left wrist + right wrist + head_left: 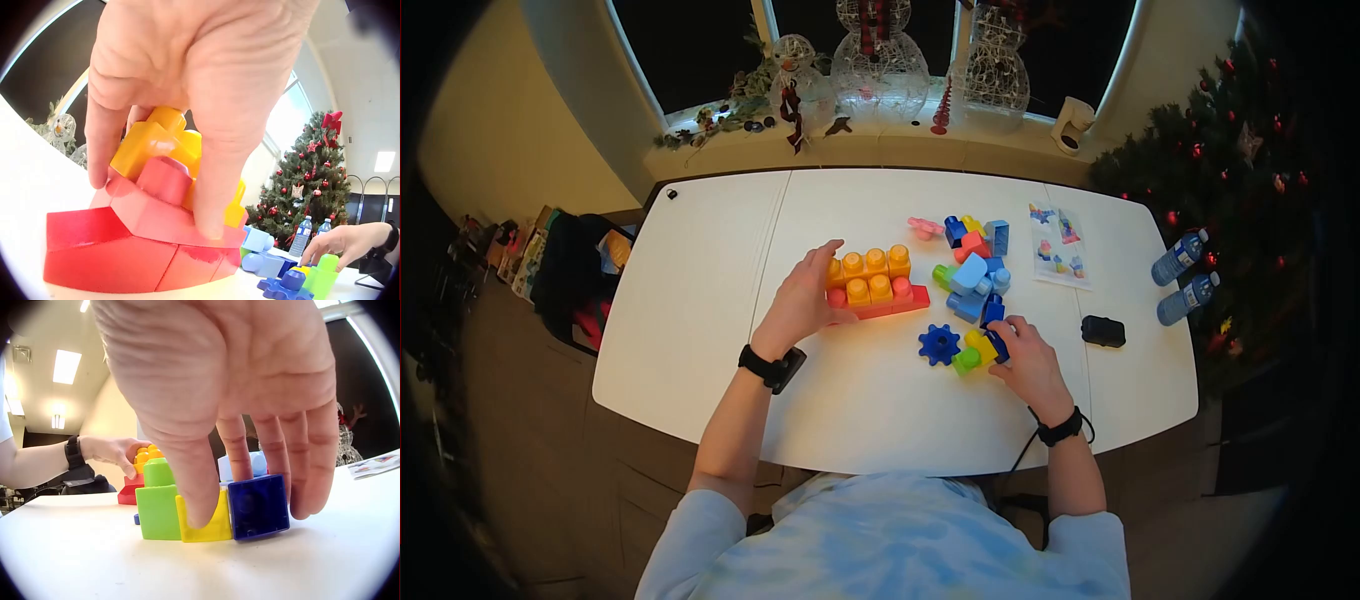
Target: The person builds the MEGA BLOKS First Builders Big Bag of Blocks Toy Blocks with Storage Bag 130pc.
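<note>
My left hand (798, 302) grips a boat-like build of toy building blocks, with its fingers on the far side and its thumb on the near side. The build has a red base (106, 256) and rows of yellow-orange blocks (870, 266) on top. At the right, my right hand (1034, 368) holds a dark blue block (259, 508) between thumb and fingers. Beside that block on the table stand a yellow block (205, 519) and a light green block (158, 512); the thumb overlaps the yellow one. A blue gear-shaped piece (940, 344) lies just left of them.
Loose blue blocks (968, 274), with red, green and yellow ones, are heaped beyond my right hand. A pink piece (925, 229) lies near them. On the white table (690, 330) are also a picture sheet (1058, 246), a black case (1103, 331) and two water bottles (1187, 298).
</note>
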Available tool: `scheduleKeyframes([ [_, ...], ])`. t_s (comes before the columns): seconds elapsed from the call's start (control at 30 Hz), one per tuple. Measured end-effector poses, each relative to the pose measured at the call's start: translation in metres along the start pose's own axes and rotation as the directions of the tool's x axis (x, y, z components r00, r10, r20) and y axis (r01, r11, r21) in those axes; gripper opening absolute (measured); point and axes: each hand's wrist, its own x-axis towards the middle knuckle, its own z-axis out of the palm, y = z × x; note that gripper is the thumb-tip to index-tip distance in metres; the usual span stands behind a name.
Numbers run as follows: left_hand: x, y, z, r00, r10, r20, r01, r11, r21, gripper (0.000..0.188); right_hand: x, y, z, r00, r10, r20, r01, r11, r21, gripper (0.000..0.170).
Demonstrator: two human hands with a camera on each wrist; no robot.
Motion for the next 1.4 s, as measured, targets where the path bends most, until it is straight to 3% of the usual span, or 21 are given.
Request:
scheduleKeyframes([
  [0.07,-0.006,-0.002,-0.009,0.999,-0.039,0.0,0.039,0.998,0.052,0.118,-0.001,-0.003,-0.001,0.974,-0.194,-0.119,0.181,0.977,-0.113,0.071],
  [0.1,-0.007,-0.004,-0.014,0.998,-0.062,0.024,0.061,0.997,0.046,0.126,-0.002,-0.009,-0.004,0.97,-0.209,-0.124,0.193,0.973,-0.13,0.071],
  [0.13,-0.009,-0.007,-0.016,0.998,-0.053,0.04,0.05,0.996,0.077,0.126,-0.002,-0.012,-0.005,0.97,-0.197,-0.143,0.184,0.978,-0.1,0.071],
  [0.2,-0.014,-0.014,-0.019,1.0,-0.02,0.001,0.02,0.998,0.067,0.125,0.001,-0.013,-0.005,0.966,-0.259,-0.012,0.257,0.962,-0.096,0.065],
  [0.27,-0.015,-0.02,-0.02,0.999,0.041,-0.004,-0.041,0.997,0.07,0.122,0.005,-0.013,0.003,0.96,-0.278,-0.04,0.277,0.96,-0.035,0.057],
  [0.37,-0.019,-0.018,-0.018,0.998,-0.051,0.041,0.051,0.999,0.007,0.121,0.007,-0.003,0.016,0.948,-0.315,-0.037,0.312,0.947,-0.071,0.039],
  [0.47,-0.018,-0.01,-0.018,0.999,-0.04,0.012,0.04,0.999,-0.009,0.114,0.01,-0.002,0.02,0.972,-0.234,-0.022,0.234,0.972,-0.035,0.032],
  [0.57,-0.018,0.003,-0.02,0.992,0.004,-0.125,-0.004,1.0,0.002,0.094,0.011,-0.002,0.018,0.97,-0.243,-0.014,0.242,0.969,-0.05,0.027],
  [0.63,-0.018,0.008,-0.02,0.968,0.007,-0.25,-0.03,0.996,-0.088,0.07,0.012,-0.002,0.016,0.976,-0.22,-0.004,0.219,0.975,-0.037,0.028],
  [0.77,-0.024,0.021,-0.024,0.964,-0.127,-0.234,0.055,0.955,-0.292,0.054,0.01,-0.007,-0.005,0.979,-0.188,-0.08,0.193,0.98,0.054,0.034],
  [0.83,-0.029,0.031,-0.027,0.977,-0.195,0.088,0.211,0.826,-0.522,0.053,0.011,-0.026,-0.023,0.966,-0.225,-0.126,0.243,0.958,0.152,0.038],
  [0.87,-0.032,0.035,-0.023,0.976,-0.197,0.091,0.215,0.823,-0.525,0.053,0.013,-0.038,-0.027,0.949,-0.255,-0.182,0.296,0.923,0.247,0.042],
  [0.9,-0.033,0.041,-0.017,0.968,-0.093,0.232,0.222,0.745,-0.629,0.053,0.015,-0.05,-0.025,0.95,-0.256,-0.178,0.295,0.924,0.245,0.042],
  [0.97,-0.036,0.056,-0.006,0.905,0.082,0.418,0.306,0.558,-0.772,0.057,0.02,-0.075,-0.02,0.837,-0.459,-0.297,0.539,0.786,0.304,0.049],
  [1.0,-0.037,0.058,-0.001,0.907,0.081,0.414,0.305,0.551,-0.777,0.057,0.024,-0.084,-0.015,0.837,-0.464,-0.29,0.54,0.786,0.3,0.049],
  [1.07,-0.038,0.057,0.005,0.85,0.165,0.501,0.381,0.464,-0.8,0.055,0.033,-0.095,-0.003,0.737,-0.563,-0.375,0.668,0.693,0.273,0.052],
  [1.13,-0.038,0.047,0.006,0.861,0.116,0.495,0.374,0.514,-0.772,0.054,0.036,-0.099,-0.004,0.713,-0.581,-0.393,0.687,0.69,0.227,0.057],
  [1.2,-0.037,0.041,0.001,0.985,-0.038,0.17,0.15,0.684,-0.714,0.052,0.034,-0.103,-0.017,0.777,-0.526,-0.345,0.612,0.76,0.219,0.059],
  [1.27,-0.024,0.035,-0.02,0.988,-0.128,-0.085,0.065,0.851,-0.522,0.046,0.031,-0.092,-0.019,0.816,-0.471,-0.335,0.554,0.803,0.22,0.056],
  [1.33,-0.013,0.012,-0.03,0.976,-0.082,-0.201,-0.009,0.91,-0.415,0.045,0.03,-0.078,-0.018,0.85,-0.415,-0.324,0.495,0.841,0.221,0.054],
  [1.4,-0.004,-0.003,-0.026,0.98,-0.072,-0.185,-0.007,0.918,-0.397,0.044,0.029,-0.064,-0.014,0.866,-0.384,-0.321,0.451,0.877,0.168,0.042],
])
